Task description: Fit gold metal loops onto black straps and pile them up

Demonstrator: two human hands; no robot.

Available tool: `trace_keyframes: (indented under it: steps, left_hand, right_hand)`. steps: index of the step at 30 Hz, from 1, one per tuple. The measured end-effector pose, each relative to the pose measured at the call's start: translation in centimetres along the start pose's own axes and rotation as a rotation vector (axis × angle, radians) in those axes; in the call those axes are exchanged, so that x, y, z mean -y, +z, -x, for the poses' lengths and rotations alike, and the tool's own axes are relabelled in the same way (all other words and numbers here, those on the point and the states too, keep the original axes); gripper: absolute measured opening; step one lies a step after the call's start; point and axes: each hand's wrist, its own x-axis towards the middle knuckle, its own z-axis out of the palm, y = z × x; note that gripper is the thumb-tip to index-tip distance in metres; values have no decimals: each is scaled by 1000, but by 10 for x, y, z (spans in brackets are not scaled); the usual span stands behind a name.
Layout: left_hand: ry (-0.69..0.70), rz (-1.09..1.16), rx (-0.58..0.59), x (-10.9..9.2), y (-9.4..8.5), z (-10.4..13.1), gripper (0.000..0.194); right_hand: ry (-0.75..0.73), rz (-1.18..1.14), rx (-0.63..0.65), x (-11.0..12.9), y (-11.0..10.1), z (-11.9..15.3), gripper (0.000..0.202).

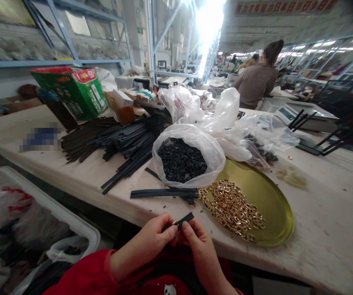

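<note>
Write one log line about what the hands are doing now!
left hand: pinching gold bit by strap | right hand: holding strap | tray: gold buckles | bag: black pieces

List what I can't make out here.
In the head view:
Black strip: lower end hidden by left hand and right hand.
Gold piece: too small, partly finger-covered, to tell its shape.
White bin: left side cut off by picture edge.
Dark blue item: pixelated beyond recognition.

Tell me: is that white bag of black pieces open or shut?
Open: the white bag has its mouth spread wide, showing the small black pieces inside.
</note>
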Motion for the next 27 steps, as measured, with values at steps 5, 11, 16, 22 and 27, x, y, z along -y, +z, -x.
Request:
trace_keyframes:
  steps: [5,11,16,22,27]
  left_hand:
    - [-110,152,30,0,3,-1,25]
    - [-120,78,-4,-1,3,1,23]
    - [-136,100,48,1,2,3,24]
    - [-48,-4,-61,-1,-9,-16,20]
    - [101,-167,-61,-14,-21,-29,17]
  right_hand:
    - [87,-125,68,1,2,1,25]
    - [-337,412,-104,0,-8,3,20]
    - [-138,302,62,2,-13,-3,25]
    - [-205,490,245,27,-17,-19,30]
    - [-478,1152,40,81,-36,-92,35]
